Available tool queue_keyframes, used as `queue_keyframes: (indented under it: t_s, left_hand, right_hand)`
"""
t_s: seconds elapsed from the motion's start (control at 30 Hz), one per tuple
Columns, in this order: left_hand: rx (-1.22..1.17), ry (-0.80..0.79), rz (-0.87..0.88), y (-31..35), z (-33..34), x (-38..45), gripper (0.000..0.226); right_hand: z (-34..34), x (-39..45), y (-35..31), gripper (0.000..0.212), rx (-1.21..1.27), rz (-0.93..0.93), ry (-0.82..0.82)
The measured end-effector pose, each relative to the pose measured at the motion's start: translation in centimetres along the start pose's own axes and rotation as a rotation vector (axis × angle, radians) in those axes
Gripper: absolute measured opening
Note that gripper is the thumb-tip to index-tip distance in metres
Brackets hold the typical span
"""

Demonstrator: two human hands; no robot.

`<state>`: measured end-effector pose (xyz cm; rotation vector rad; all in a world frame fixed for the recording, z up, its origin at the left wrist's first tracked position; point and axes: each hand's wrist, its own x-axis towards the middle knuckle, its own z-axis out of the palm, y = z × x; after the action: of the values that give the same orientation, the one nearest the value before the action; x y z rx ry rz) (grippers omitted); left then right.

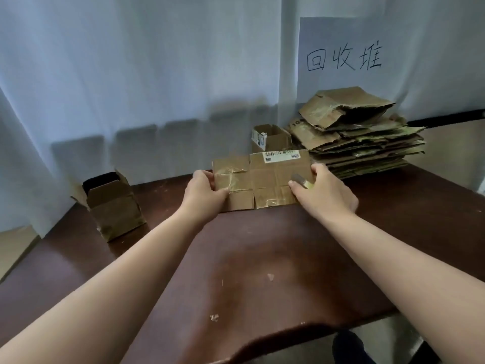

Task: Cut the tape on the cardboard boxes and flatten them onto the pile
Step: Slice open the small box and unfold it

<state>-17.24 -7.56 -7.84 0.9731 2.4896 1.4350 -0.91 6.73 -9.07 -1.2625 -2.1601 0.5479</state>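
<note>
A flattened cardboard box [265, 177] with a white shipping label and shiny tape strips stands tilted above the middle of the dark table. My left hand [203, 190] grips its left edge. My right hand [322, 190] holds its right edge, with a small greyish and yellow object, possibly a cutter, pressed under the thumb. A pile of flattened boxes [357, 135] sits at the back right. An open upright box [112, 203] stands at the left. A smaller open box [270, 139] stands behind the held one, next to the pile.
The dark brown table [262, 258] carries small cardboard scraps [214, 317] near its front edge. A white curtain hangs behind, with a paper sign [343, 59] above the pile. A dark shoe [346, 348] shows below the table's front edge.
</note>
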Motion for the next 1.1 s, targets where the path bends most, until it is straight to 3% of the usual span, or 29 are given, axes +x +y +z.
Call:
queue_keyframes:
  t_s: [0.27, 0.53, 0.67, 0.77, 0.93, 1.1]
  left_hand:
    - [-0.121, 0.038, 0.291, 9.7, 5.1, 4.8, 0.061]
    - [-0.156, 0.003, 0.428, 18.7, 12.6, 12.6, 0.046]
    - [-0.103, 0.0, 0.443, 19.4, 15.9, 15.7, 0.043]
    - [-0.016, -0.107, 0.404, 18.5, 18.7, 17.0, 0.04]
    - [0.473, -0.215, 0.488, 16.4, 22.1, 17.5, 0.059]
    - [0.369, -0.368, 0.517, 14.5, 23.1, 17.3, 0.047]
  right_hand:
    - [-7.1, 8.6, 1.8, 0.059, -0.03, -0.055, 0.357]
    - [-11.9, 21.9, 4.5, 0.061, -0.083, -0.079, 0.531]
    - [-10.9, 26.0, 6.3, 0.063, -0.099, -0.076, 0.469]
    - [-9.7, 27.5, 7.7, 0.061, -0.209, -0.068, 0.37]
    - [-6.4, 27.6, 9.9, 0.057, -0.365, 0.015, 0.114]
    - [-4.0, 28.1, 11.5, 0.055, -0.37, 0.006, 0.154]
